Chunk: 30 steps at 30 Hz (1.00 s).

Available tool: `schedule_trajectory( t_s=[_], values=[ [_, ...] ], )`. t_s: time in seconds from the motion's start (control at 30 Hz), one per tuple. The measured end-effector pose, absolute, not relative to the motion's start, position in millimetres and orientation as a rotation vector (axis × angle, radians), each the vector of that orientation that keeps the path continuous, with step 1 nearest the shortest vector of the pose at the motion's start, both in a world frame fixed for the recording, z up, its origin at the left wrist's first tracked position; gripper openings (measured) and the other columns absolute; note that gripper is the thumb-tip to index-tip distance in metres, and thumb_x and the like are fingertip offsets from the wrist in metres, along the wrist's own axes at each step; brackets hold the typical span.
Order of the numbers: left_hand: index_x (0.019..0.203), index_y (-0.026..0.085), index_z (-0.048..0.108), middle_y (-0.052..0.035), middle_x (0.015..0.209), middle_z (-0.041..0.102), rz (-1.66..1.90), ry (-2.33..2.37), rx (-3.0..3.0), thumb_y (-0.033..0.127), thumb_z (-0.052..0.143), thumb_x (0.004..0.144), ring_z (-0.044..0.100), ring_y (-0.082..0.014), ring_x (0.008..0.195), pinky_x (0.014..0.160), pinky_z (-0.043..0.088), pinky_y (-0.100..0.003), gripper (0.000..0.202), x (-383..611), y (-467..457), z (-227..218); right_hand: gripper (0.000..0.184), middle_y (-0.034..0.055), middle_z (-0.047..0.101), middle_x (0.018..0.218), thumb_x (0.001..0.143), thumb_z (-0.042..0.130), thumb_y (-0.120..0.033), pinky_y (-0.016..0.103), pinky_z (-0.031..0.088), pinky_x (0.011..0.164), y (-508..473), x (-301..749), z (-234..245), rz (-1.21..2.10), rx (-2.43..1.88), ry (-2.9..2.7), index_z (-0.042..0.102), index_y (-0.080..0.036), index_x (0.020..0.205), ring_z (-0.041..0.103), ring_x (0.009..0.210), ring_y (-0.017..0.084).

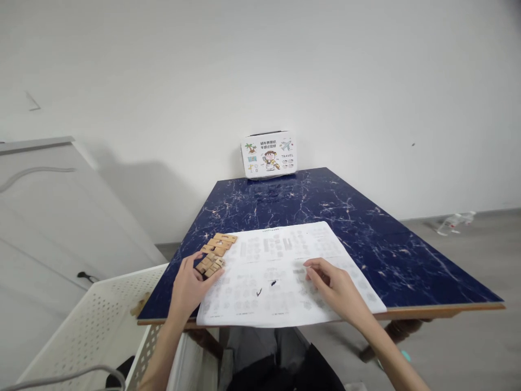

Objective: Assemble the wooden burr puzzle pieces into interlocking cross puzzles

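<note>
My left hand (190, 288) is at the left edge of the white sheet, thumb and fingers curved round a cluster of small wooden puzzle pieces (210, 264). Just beyond it lie more flat wooden pieces (222, 240) with cut-outs, partly over the sheet's corner. The white sheet (252, 260), with faint grey printed figures, lies along the table's near edge. Over its right half is my right hand (331, 285), fingers curled in towards the thumb, with nothing visible in them. Two tiny dark scraps, one a blackish bit (273, 283), rest on the sheet between my hands.
The table (293, 201) has a blue marbled top and a wooden edge. A white cartoon-printed case (269, 155) stands at its far end against the wall. At left is a white perforated basket (97, 304) beside a white panel (44, 217). Plastic bottles (456, 222) lie on the floor at right.
</note>
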<state>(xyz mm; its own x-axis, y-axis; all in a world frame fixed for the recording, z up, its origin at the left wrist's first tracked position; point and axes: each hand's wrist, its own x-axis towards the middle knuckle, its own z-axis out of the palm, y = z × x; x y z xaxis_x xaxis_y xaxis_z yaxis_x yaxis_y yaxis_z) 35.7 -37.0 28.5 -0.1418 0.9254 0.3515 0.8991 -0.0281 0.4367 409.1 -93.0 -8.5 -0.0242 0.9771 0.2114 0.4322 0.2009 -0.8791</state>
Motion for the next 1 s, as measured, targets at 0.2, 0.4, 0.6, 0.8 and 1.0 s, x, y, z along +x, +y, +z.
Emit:
schedule_trajectory(
  t_s=[0.2,0.4,0.6,0.8,1.0],
  values=[
    [0.13,0.024,0.059,-0.0082,0.136,0.062,0.678,2.393,2.018,0.068,0.064,0.082,0.069,-0.0327,0.109,0.087,0.054,-0.041,0.066,54,-37,38,0.032,0.0028,0.073,0.087,0.102,0.047,-0.051,0.03,0.045,0.064,-94,408,-10,0.778,-1.387,-1.617,0.063,-0.024,0.11,0.062,0.067,0.019],
    [0.125,0.025,0.063,-0.0075,0.133,0.063,0.598,2.469,1.949,0.067,0.061,0.084,0.072,-0.034,0.102,0.086,0.055,-0.044,0.058,61,-39,41,0.033,0.0018,0.072,0.082,0.102,0.047,-0.052,0.029,0.045,0.062,-96,407,-8,0.77,-1.402,-1.628,0.063,-0.024,0.108,0.059,0.064,0.019],
    [0.127,0.023,0.061,-0.0107,0.132,0.061,0.567,2.546,1.895,0.066,0.058,0.087,0.072,-0.0378,0.101,0.085,0.055,-0.05,0.06,64,-42,42,0.035,0.0033,0.072,0.084,0.103,0.046,-0.053,0.03,0.045,0.061,-97,406,-6,0.759,-1.416,-1.634,0.064,-0.024,0.109,0.059,0.064,0.019],
    [0.129,0.024,0.059,-0.0099,0.133,0.06,0.652,2.502,1.905,0.067,0.062,0.084,0.071,-0.0368,0.104,0.086,0.055,-0.05,0.063,61,-42,39,0.035,0.0031,0.072,0.084,0.102,0.047,-0.053,0.03,0.045,0.062,-96,407,-10,0.752,-1.398,-1.628,0.064,-0.024,0.11,0.059,0.064,0.019],
    [0.129,0.021,0.058,-0.0106,0.122,0.063,1.021,2.322,2.03,0.07,0.069,0.077,0.069,-0.0314,0.103,0.087,0.056,-0.043,0.071,48,-44,31,0.035,0.0024,0.072,0.084,0.103,0.046,-0.053,0.029,0.045,0.062,-95,407,-12,0.774,-1.378,-1.615,0.063,-0.024,0.11,0.059,0.064,0.019]
  ],
)
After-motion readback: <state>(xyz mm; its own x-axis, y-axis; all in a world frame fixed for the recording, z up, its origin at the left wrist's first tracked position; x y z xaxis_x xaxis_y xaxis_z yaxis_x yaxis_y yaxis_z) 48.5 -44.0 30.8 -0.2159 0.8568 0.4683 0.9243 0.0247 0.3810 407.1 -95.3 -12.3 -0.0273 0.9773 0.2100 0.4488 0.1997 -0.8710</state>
